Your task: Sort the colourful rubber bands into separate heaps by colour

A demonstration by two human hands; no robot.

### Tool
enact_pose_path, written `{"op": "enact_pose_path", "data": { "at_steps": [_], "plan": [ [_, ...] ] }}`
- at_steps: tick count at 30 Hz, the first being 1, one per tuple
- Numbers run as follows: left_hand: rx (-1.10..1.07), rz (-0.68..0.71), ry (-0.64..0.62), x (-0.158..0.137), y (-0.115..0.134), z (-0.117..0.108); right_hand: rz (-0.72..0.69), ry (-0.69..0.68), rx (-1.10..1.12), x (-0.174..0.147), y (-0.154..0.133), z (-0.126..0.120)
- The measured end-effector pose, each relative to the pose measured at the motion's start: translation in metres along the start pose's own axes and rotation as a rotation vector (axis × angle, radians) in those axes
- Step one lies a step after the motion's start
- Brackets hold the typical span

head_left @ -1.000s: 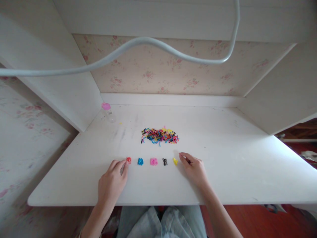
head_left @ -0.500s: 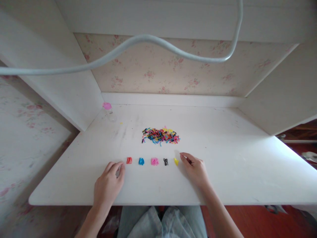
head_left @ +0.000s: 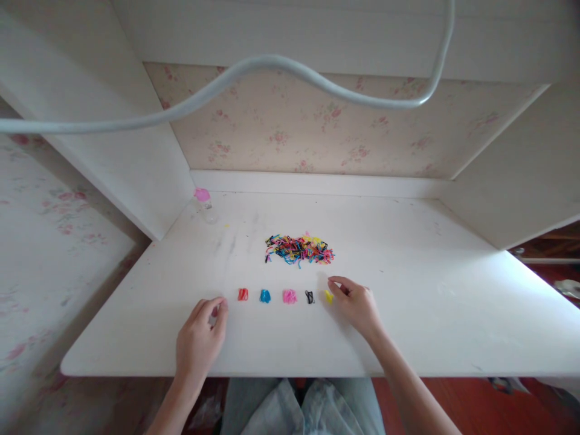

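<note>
Left hand (head_left: 198, 341) withdrawn from red bands (head_left: 243, 294).

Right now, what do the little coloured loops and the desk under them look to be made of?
The mixed pile and the small sorted bunches, from red to yellow, look like thin rubber or elastic bands: limp, tangled loops in saturated colours, too small to be sure. The desk seems painted or laminated board: flat, matte white, with grey scuffs.

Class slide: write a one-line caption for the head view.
Two hands, left hand and right hand, rest on a white desk flanking five small colour-sorted clumps below a mixed pile of rubber bands.
</note>
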State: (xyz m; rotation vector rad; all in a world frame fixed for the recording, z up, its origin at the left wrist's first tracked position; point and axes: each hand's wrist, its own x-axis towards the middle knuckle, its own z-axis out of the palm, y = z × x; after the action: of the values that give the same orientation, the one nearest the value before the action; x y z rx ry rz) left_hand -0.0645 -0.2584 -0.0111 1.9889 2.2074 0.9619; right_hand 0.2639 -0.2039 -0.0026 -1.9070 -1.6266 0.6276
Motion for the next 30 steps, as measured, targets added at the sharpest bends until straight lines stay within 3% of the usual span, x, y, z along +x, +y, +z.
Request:
{"op": "enact_pose_path", "data": {
  "at_steps": [8, 15, 23, 30],
  "plan": [
    [0.019, 0.040, 0.041, -0.010, 0.001, 0.003, -0.085, -0.110, -0.354, 0.023, -0.065, 0.019],
    [-0.007, 0.049, 0.024, -0.008, 0.000, 0.002, -0.104, -0.173, -0.575, 0.035, -0.078, 0.034],
    [-0.010, 0.049, 0.016, -0.009, 0.000, 0.001, -0.133, -0.142, -0.503, 0.022, -0.076, 0.029],
    [-0.023, 0.045, 0.000, -0.010, -0.001, 0.002, -0.221, -0.142, -0.282, -0.018, -0.085, 0.031]
  ]
}}
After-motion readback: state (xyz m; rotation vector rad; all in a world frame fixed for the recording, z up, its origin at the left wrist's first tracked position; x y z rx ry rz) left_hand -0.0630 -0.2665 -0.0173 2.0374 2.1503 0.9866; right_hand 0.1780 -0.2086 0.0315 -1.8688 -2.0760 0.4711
